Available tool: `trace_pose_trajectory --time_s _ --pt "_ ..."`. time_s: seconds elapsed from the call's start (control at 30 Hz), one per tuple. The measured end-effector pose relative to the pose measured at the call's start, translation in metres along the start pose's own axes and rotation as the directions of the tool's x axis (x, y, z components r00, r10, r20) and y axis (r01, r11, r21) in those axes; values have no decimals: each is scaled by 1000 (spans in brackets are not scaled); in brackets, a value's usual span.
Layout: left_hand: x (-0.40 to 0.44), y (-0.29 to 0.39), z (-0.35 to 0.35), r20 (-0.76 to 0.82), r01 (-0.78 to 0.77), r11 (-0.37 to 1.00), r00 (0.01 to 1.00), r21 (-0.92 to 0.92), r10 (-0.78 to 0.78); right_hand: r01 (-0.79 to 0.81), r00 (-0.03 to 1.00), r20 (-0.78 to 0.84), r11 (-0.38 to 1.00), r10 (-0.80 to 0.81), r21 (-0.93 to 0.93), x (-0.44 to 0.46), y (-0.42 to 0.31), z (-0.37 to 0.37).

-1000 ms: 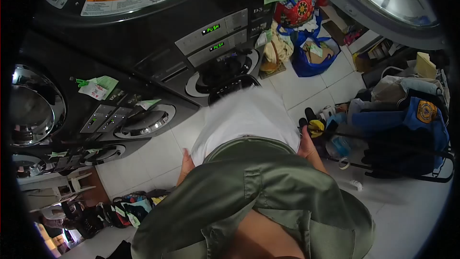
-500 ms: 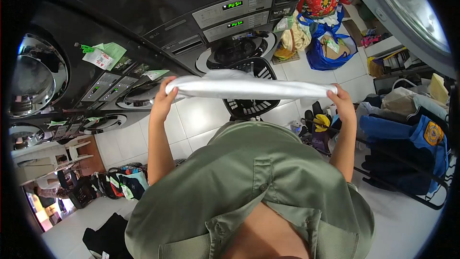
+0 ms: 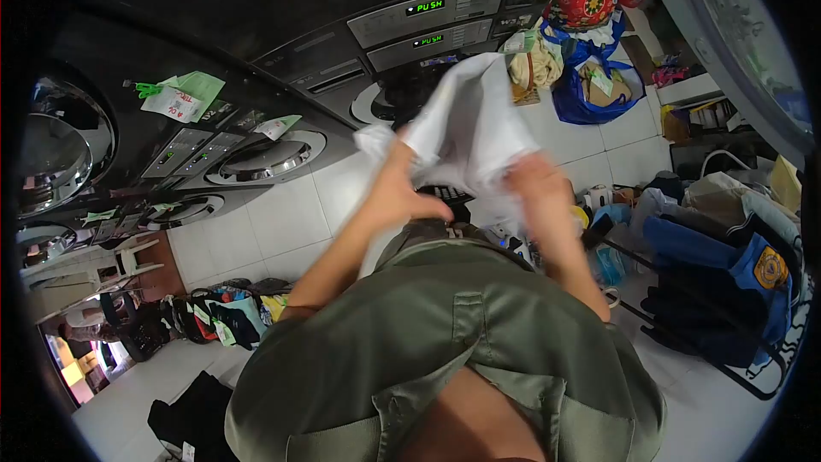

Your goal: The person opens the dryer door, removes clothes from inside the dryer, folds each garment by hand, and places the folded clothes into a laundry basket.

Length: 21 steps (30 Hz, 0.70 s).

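Observation:
A white cloth [image 3: 470,111], blurred and loosely folded, is held up in the air in front of my body. My left hand [image 3: 402,188] is at its left side, with the thumb stretched away to the right. The other left fingers go up into the fabric and are partly hidden, and a bunched end sticks out beyond them. At the lower right of the cloth, my right hand [image 3: 539,188] is closed on the fabric and smeared by motion. Below and behind the cloth, a black laundry basket [image 3: 449,194] shows only in part.
Black washing machines [image 3: 256,150] line the left and front. A round door [image 3: 735,43] hangs at upper right. Blue bags [image 3: 599,90] stand on the tiled floor ahead. Piled clothes [image 3: 727,239] and a black-framed rack [image 3: 718,346] are at right, with more clothes [image 3: 227,316] at left.
The cloth was stretched flat between my widely spread hands; now it is slack and folded. Both hands have moved inward and lower, the left thumb has come away from the cloth.

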State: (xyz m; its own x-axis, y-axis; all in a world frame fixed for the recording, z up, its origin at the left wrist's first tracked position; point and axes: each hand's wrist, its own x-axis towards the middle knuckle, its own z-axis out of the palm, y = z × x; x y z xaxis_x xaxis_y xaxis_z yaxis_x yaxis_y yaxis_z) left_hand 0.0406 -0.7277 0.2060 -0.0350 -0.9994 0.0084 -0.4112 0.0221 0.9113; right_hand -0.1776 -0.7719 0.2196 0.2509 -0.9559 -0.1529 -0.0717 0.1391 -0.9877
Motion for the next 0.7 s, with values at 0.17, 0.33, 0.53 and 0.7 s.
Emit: trace_pose_trajectory --time_s 0.17,0.33,0.53,0.7 --pt "-16 -23 22 28 -88 978 995 -188 95 707 705 407 526 -581 -473 9 -50 16" --pt "-2 -82 3 290 184 974 947 -134 -139 569 794 595 197 121 -799 76 75 -20" --pt "24 -205 31 -8 143 912 988 385 -152 453 889 411 270 -202 -849 114 173 -19" --pt "5 -266 66 -107 129 959 989 251 -106 438 897 389 303 -209 -847 102 215 -21"
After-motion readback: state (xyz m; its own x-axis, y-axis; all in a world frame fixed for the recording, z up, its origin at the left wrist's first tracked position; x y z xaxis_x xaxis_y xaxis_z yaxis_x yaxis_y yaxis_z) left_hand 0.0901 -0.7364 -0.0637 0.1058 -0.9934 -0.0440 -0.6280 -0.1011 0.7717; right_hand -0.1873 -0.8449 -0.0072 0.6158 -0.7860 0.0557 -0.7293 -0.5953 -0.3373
